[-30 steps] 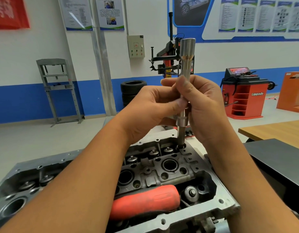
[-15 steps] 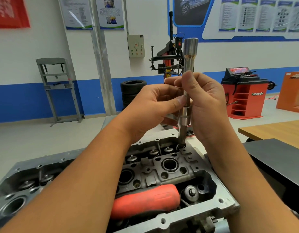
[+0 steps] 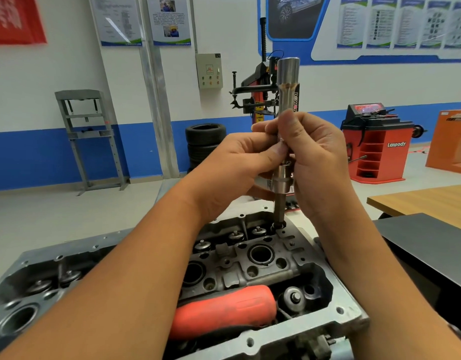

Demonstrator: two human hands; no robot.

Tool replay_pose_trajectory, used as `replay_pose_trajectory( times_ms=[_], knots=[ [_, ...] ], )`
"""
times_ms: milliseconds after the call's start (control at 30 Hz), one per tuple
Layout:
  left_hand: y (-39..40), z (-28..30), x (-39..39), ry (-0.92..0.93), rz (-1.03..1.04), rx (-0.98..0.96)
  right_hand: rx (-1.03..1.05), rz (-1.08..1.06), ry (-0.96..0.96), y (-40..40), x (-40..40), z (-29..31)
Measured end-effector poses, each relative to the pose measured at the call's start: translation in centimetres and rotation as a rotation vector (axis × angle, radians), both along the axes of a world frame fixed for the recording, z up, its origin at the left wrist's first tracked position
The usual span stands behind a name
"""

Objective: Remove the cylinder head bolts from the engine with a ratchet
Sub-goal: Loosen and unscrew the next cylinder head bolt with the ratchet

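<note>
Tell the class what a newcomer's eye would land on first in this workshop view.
At centre, the left hand and right hand pinch an upright polished steel socket extension, its tip seated in a bolt hole at the far edge of the grey aluminium cylinder head. A red rubber-gripped tool handle lies inside the head's near side. A red wheel-balancing machine stands behind, to the right.

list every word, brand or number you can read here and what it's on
"Lanpody": on the red wheel balancer at the right.
"power": only partly showing, on the red tyre changer column behind the extension bar.
Wall posters, blue display boards, red banner, grey control box: print too small or blurred to read.
</note>
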State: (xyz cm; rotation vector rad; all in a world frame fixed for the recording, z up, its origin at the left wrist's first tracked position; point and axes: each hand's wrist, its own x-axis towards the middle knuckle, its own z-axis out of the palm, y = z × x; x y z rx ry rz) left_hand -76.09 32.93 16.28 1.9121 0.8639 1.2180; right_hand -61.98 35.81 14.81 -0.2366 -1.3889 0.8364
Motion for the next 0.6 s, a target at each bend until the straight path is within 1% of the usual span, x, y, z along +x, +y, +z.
replay_pose_trajectory(
  times_ms=[133,233,300,400,467,600],
  knots=[
    [0.15,-0.05,0.10,-0.013,0.061,0.071,-0.036,0.060,-0.011,0.01,0.04,0.00],
    [0.18,-0.05,-0.03,0.003,0.099,0.107,-0.025,0.015,0.006,-0.08,0.07,0.05],
    [0.10,-0.03,-0.14,0.012,0.077,0.087,-0.002,-0.034,0.010,-0.12,0.06,0.09],
    [0.01,-0.12,-0.08,0.036,-0.047,-0.017,-0.005,-0.048,0.015,-0.02,0.01,0.11],
    [0.08,-0.13,0.04,0.016,-0.053,-0.042,-0.030,-0.048,0.013,0.15,-0.05,0.01],
    [0.17,-0.05,0.11,0.045,0.051,0.072,-0.068,0.011,0.027,0.19,0.00,-0.01]
  ],
)
